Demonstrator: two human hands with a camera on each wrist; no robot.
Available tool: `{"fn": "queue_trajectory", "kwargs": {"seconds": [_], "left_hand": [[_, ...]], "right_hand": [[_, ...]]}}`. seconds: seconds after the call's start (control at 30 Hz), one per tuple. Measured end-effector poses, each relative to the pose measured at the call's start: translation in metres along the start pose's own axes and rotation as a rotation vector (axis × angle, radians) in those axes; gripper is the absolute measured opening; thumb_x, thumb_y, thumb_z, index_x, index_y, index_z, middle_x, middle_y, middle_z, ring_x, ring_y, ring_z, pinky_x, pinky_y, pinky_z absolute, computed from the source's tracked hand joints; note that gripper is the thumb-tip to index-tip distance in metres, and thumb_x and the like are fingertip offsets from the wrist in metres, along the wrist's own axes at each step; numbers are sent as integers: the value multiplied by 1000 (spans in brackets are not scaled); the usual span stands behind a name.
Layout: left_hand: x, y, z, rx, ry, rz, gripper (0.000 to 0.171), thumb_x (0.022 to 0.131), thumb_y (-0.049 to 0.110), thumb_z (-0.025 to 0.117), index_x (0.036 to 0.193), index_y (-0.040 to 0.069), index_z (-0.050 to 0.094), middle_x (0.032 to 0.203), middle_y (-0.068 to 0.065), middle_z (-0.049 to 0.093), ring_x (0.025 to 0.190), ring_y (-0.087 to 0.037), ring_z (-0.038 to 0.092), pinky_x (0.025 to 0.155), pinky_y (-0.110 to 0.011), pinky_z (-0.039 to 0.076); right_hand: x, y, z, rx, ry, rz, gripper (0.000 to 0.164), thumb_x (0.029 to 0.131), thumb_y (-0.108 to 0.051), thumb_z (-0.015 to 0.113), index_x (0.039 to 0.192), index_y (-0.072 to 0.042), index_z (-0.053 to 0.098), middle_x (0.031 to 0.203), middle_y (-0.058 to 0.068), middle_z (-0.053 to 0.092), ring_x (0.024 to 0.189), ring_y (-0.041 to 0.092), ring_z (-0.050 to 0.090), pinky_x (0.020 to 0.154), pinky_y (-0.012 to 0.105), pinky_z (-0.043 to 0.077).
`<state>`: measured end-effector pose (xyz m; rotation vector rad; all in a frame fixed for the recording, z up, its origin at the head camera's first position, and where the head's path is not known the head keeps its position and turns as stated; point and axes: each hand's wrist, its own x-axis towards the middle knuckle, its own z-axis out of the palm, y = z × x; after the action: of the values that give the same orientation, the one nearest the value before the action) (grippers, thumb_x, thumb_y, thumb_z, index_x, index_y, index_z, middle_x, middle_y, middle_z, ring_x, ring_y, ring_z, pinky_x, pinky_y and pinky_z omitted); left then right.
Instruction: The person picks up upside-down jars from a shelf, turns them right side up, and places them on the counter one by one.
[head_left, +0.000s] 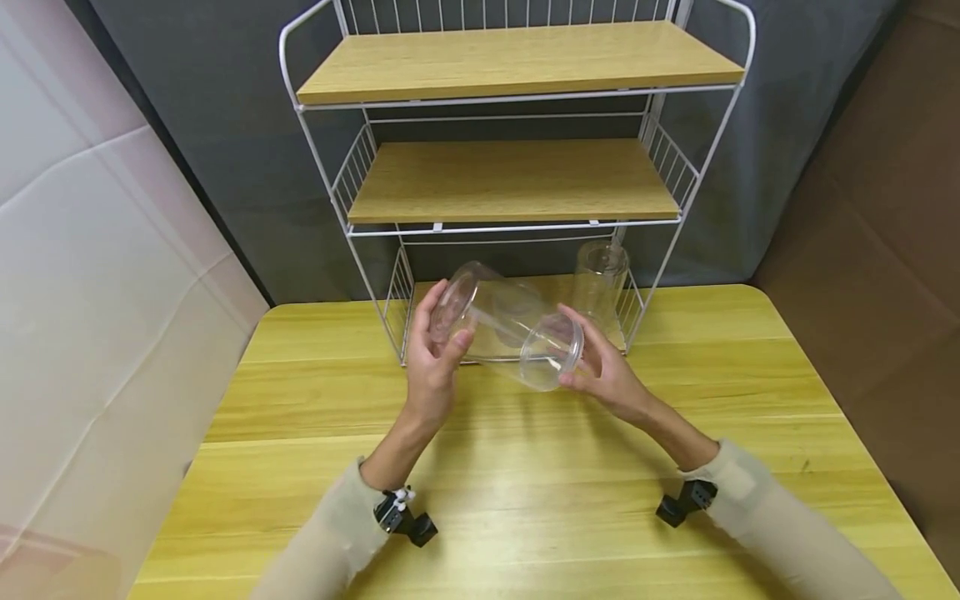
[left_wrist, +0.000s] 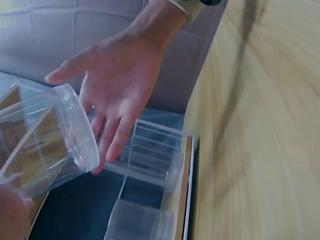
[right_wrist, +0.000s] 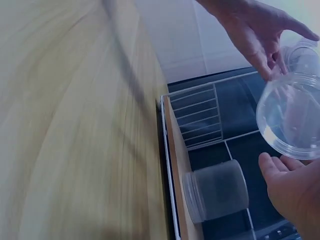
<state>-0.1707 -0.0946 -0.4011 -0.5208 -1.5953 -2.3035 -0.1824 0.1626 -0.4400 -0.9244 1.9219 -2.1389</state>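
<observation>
I judge the clear jar [head_left: 491, 333], tilted mid-frame, light, stiff and slippery; I'd hold its side walls. My left hand [head_left: 432, 354] grips one end; my right hand's [head_left: 606, 375] fingers spread wide at the other. The right wrist view plainly shows a second jar [right_wrist: 220, 192] lower centre, obscured in the head view.

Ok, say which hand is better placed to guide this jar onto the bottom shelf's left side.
Likely the left hand: it grips the end of the jar nearer that side, while the right hand is at the opposite end, toward the right of the bottom shelf.
</observation>
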Motion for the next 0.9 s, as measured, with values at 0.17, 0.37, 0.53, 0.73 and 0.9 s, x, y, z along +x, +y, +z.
{"fn": "queue_trajectory", "kwargs": {"seconds": [0.17,0.37,0.53,0.73,0.9], "left_hand": [[-2,-3,10,-83,-2,-2,113,83,55,87,159,-5,29,157,-27,41,143,-29,48,120,-44,42],[-3,-2,13,-79,-51,-15,116,84,60,84,160,-5,26,162,-28,35,150,-41,39,122,-52,38],[-6,-1,7,-46,-164,-45,116,88,59,81,164,-4,20,167,-27,29,155,-50,28,124,-52,34],[-7,2,-5,125,-307,-57,118,89,63,78,167,1,15,167,-23,30,156,-41,31,126,-43,33],[-2,10,-16,395,-354,86,112,92,67,71,168,2,18,168,-20,34,155,-39,34,128,-46,29]], "right_hand": [[0,2,4,72,70,-25,95,90,-24,79,166,-6,25,158,26,42,135,33,57,107,41,54],[-2,-4,4,125,108,-85,94,87,-23,84,163,-4,31,148,14,53,129,23,60,108,36,54],[-6,-14,-3,108,134,-107,91,85,-18,84,162,-7,35,147,11,53,130,23,58,105,36,56],[-9,-33,-18,105,166,-143,82,83,-3,69,160,-8,39,145,11,55,130,25,59,102,36,58],[-12,-53,-30,45,177,-149,80,83,2,62,160,-3,39,145,18,55,124,26,66,100,33,59]]}}
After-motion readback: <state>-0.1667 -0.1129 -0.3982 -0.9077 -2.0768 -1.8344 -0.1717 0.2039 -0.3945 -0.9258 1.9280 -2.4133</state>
